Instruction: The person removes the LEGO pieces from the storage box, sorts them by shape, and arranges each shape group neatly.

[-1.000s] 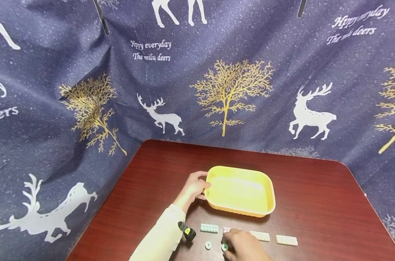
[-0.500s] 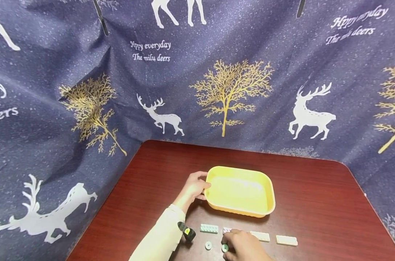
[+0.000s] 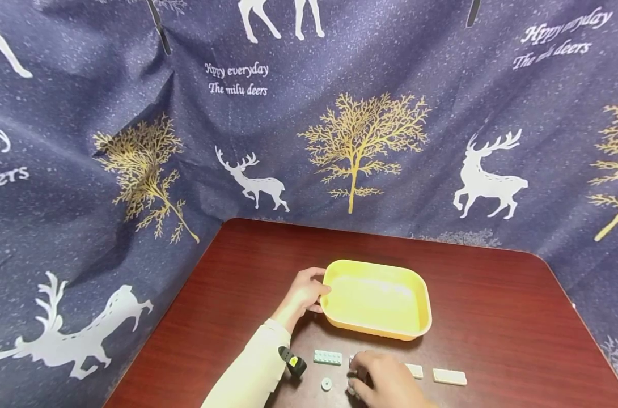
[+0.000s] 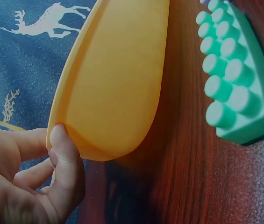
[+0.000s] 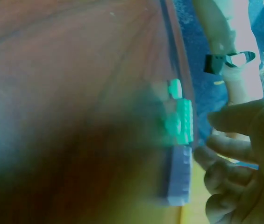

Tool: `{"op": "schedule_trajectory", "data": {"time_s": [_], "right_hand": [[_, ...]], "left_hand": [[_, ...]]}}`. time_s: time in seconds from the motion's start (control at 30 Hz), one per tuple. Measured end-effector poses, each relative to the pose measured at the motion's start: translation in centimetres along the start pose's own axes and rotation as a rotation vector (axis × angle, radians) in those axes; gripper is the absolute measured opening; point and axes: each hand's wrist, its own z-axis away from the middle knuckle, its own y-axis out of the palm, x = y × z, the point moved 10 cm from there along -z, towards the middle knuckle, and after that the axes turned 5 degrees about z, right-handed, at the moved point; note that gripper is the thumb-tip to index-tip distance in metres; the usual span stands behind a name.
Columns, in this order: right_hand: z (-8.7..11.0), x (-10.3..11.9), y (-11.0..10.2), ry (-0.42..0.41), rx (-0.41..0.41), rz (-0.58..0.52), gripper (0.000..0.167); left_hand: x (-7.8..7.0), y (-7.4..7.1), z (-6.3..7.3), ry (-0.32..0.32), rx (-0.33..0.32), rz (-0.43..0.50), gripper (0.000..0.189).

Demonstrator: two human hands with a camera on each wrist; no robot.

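My left hand (image 3: pixel 305 292) holds the left end of a yellow plastic basket (image 3: pixel 375 300). In the left wrist view the thumb lies inside the basket's rim (image 4: pixel 64 84), with fingers outside. My right hand (image 3: pixel 385 378) is low over the near part of the table, its fingers loosely bent. The right wrist view shows nothing between those fingers; a small round green piece (image 5: pixel 173 124) and a lilac toy brick (image 5: pixel 180 177) lie close by. From the head, the hand mostly covers both. A mint-green studded toy brick (image 3: pixel 327 357) lies left of this hand.
Another round green piece (image 3: pixel 326 384) lies in front of the mint brick. Two pale bricks, one partly hidden (image 3: pixel 415 370) and one in full view (image 3: pixel 449 377), sit to the right. A dark red table (image 3: pixel 498 306) meets a blue patterned cloth (image 3: pixel 390 68) behind.
My right hand has shifted slightly, and its fingers now cover more of the nearby round green piece and the lilac brick. The left hand and basket stay put.
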Motion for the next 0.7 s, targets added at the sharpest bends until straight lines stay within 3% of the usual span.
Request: {"op": "schedule_trajectory", "data": {"time_s": [0.17, 0.33, 0.53, 0.7], "right_hand": [[-0.4, -0.3, -3.3, 0.04, -0.183, 0.021, 0.012], [-1.0, -1.8, -6.0, 0.117, -0.296, 0.049, 0.018], [-2.0, -3.3, -8.1, 0.13, -0.379, 0.083, 0.021], [-2.8, -4.8, -8.8, 0.192, -0.365, 0.089, 0.017]], "left_hand": [[0.0, 0.0, 0.0, 0.0, 0.002, 0.009, 0.051], [0.3, 0.1, -0.1, -0.007, 0.009, 0.013, 0.051], [0.2, 0.0, -0.1, -0.003, 0.013, 0.013, 0.053], [0.4, -0.1, -0.3, -0.011, 0.02, 0.03, 0.053]]}}
